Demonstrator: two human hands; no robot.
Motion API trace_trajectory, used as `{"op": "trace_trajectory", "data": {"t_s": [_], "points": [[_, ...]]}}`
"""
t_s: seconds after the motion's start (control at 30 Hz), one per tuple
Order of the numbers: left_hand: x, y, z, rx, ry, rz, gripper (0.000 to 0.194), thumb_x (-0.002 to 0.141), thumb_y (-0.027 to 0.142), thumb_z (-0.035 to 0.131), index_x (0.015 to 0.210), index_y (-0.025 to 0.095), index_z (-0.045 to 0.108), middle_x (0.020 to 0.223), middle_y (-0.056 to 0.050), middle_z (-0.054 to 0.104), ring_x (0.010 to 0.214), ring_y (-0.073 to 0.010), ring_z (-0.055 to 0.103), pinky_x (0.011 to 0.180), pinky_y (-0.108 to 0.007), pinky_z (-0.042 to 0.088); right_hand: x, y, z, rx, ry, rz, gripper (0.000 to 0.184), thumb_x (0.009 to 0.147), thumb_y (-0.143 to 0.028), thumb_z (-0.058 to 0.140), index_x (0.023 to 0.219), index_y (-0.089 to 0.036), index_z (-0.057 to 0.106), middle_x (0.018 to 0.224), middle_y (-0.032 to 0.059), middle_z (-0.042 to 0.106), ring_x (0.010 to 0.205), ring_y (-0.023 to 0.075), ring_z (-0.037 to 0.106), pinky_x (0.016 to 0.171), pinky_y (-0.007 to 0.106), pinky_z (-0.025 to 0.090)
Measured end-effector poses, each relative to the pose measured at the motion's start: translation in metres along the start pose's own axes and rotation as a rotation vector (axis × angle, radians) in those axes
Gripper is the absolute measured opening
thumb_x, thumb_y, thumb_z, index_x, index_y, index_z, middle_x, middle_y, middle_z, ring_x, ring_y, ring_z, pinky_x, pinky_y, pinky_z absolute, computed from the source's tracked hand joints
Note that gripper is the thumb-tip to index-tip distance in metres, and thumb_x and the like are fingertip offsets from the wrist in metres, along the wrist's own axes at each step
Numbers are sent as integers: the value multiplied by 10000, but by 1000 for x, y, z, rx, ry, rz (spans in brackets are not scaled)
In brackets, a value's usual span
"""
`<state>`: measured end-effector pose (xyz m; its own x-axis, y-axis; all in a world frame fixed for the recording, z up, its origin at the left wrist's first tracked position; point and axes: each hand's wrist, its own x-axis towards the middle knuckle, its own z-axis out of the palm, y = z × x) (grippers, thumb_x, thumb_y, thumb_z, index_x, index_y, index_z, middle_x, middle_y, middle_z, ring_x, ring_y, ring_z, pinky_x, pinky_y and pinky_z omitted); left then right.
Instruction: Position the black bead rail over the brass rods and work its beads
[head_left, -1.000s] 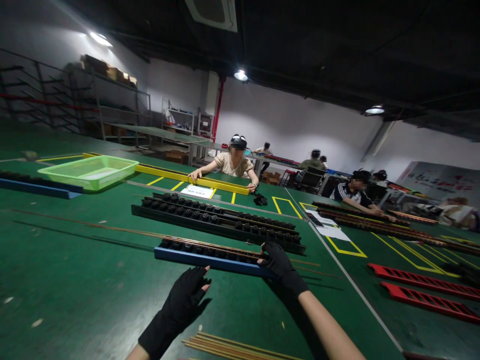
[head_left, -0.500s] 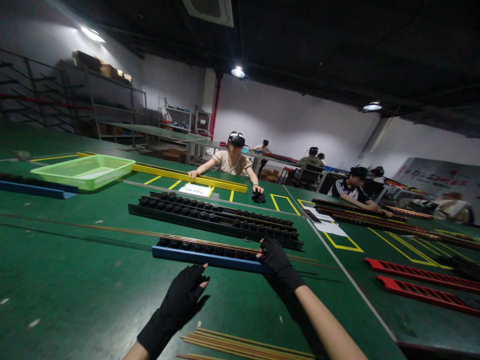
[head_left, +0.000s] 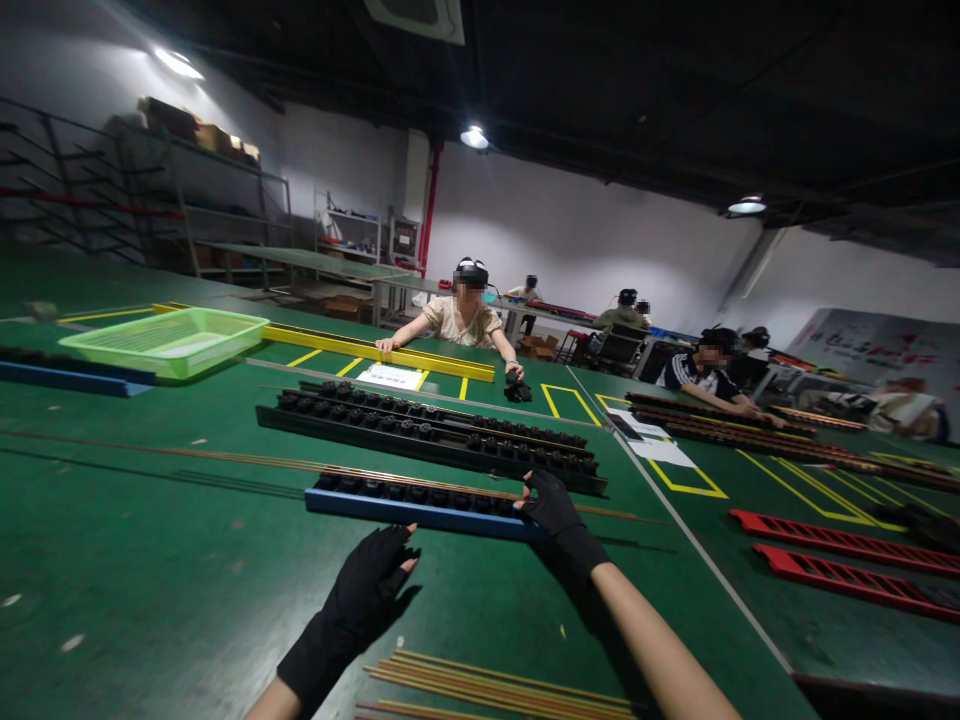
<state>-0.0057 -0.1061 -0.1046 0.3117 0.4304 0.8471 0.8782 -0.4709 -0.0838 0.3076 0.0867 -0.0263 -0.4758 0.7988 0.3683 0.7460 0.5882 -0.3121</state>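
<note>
My right hand (head_left: 553,505), in a black fingerless glove, pinches the thin copper-coloured rods (head_left: 427,482) near the right end of a blue channel (head_left: 420,513). The rods lie lengthwise above a row of black blocks (head_left: 390,492) in that channel, reaching past both its ends. My left hand (head_left: 367,580), gloved alike, is held palm down in front of the channel with its fingers apart, holding nothing. Beyond the channel lies a black rail (head_left: 435,435) carrying rows of black parts. More thin rods (head_left: 480,680) lie near me on the green table.
A green basket (head_left: 176,345) stands at the left, beside another blue channel (head_left: 75,375). Across the table a co-worker (head_left: 466,315) touches a yellow rail (head_left: 390,355) and a black part (head_left: 517,387). Red slotted rails (head_left: 847,545) lie at the right.
The right ends of the rods lie closer together than before. My right hand still grips them in nearly the same place, and my left hand has barely moved.
</note>
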Motion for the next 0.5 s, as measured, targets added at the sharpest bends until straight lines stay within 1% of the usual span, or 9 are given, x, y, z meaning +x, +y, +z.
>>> {"op": "trace_trajectory", "data": {"t_s": [0.07, 0.17, 0.2, 0.27, 0.37, 0.5], "points": [[2, 1, -2, -6, 7, -9, 489, 771, 190, 733, 1228, 226, 560, 1296, -148, 605, 1211, -267, 581, 913, -430, 562, 1, -1, -1, -22, -37, -2, 371, 689, -324, 773, 1019, -190, 669, 1174, 115, 665, 1099, 261, 614, 996, 404, 472], [7, 4, -6, -17, 8, -15, 491, 781, 190, 726, 1237, 225, 548, 1284, -151, 609, 1202, -264, 586, 907, -427, 568, 5, -1, -1, -62, -138, -19, 732, 589, -379, 842, 1254, -185, 606, 1347, 144, 588, 1228, 301, 561, 1066, 439, 429], [9, 5, -7, -20, 12, -18, 493, 783, 190, 724, 1240, 227, 543, 1279, -150, 611, 1198, -262, 588, 905, -424, 570, 7, -1, -1, -79, -181, -22, 836, 549, -384, 863, 1310, -185, 578, 1372, 153, 573, 1249, 319, 550, 1083, 457, 415], [13, 7, -10, -32, 23, -32, 500, 786, 190, 722, 1246, 239, 532, 1268, -140, 617, 1184, -252, 596, 903, -414, 572, 11, 1, -3, -115, -265, -18, 958, 483, -385, 891, 1357, -181, 553, 1377, 170, 571, 1249, 352, 553, 1088, 486, 411], [16, 10, -13, -62, 33, -79, 527, 791, 182, 717, 1269, 260, 507, 1259, -121, 624, 1162, -230, 605, 902, -395, 571, 15, 8, -11, -166, -371, 2, 980, 441, -374, 897, 1342, -157, 575, 1339, 189, 598, 1194, 358, 596, 1047, 463, 459], [15, 11, -14, -77, 27, -97, 527, 807, 183, 705, 1283, 265, 494, 1264, -115, 620, 1172, -228, 597, 902, -396, 571, 14, 20, -29, -237, -445, 30, 891, 439, -354, 878, 1267, -131, 632, 1267, 200, 642, 1133, 358, 627, 1004, 442, 489]]}}
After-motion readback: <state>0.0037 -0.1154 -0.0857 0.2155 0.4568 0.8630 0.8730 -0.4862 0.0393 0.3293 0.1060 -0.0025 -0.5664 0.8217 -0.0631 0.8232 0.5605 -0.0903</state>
